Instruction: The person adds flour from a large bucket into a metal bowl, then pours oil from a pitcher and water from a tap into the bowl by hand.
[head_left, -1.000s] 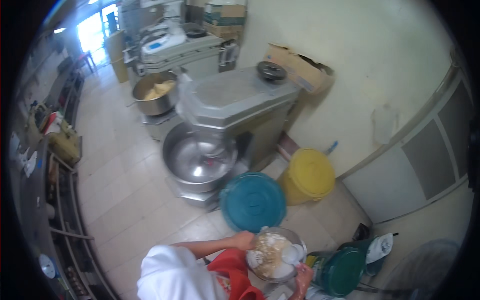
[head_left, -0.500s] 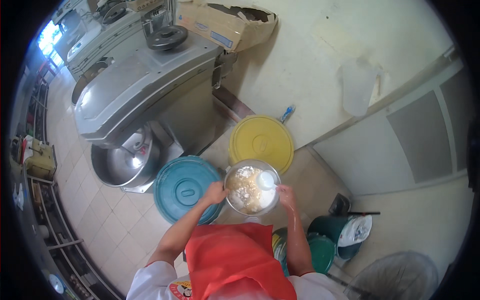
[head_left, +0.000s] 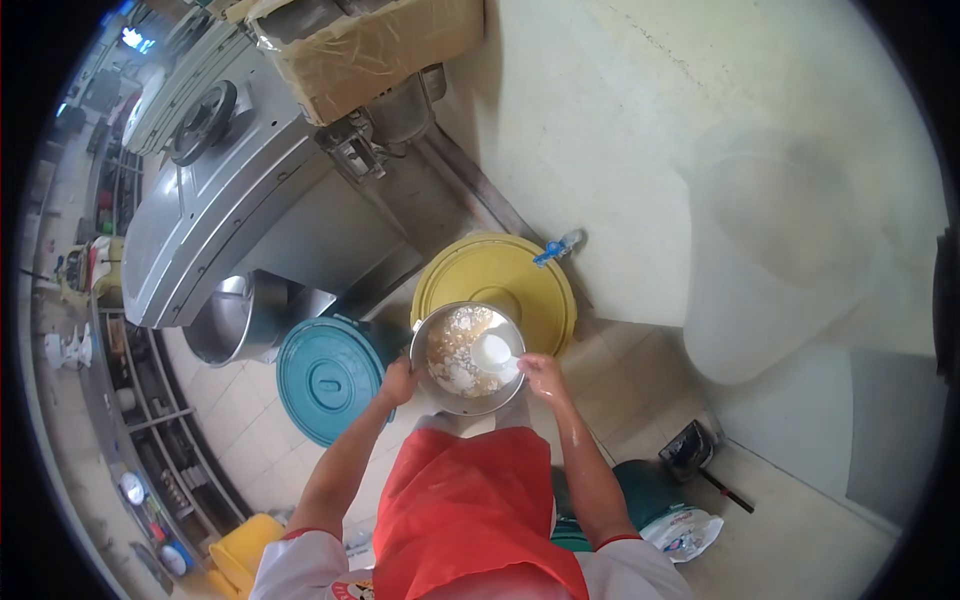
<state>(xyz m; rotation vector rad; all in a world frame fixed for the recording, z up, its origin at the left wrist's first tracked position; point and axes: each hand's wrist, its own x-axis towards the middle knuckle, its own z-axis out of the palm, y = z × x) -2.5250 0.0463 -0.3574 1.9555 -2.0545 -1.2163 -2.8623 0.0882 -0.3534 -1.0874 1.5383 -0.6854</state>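
A round metal bowl is held in front of my red apron. Inside it lies a tan, wet-looking mixture with white powder on top. My left hand is closed on the bowl's left edge. From the right, my right hand grips a white scoop by its handle. The scoop's cup sits over the mixture, inside the right part of the rim. Whether the cup touches the mixture I cannot tell. Whitish smears mark my right forearm.
Beyond the bowl is a yellow lidded bin; left of it, a teal lidded bin. A large grey mixer stands far left under a cardboard box. A blue-handled tap juts from the wall. A black dustpan lies right.
My view has turned and shifted, so the mixer and teal bin appear farther left and the cardboard box larger. Both hands keep their grips, and the scoop stays inside the bowl's right part.
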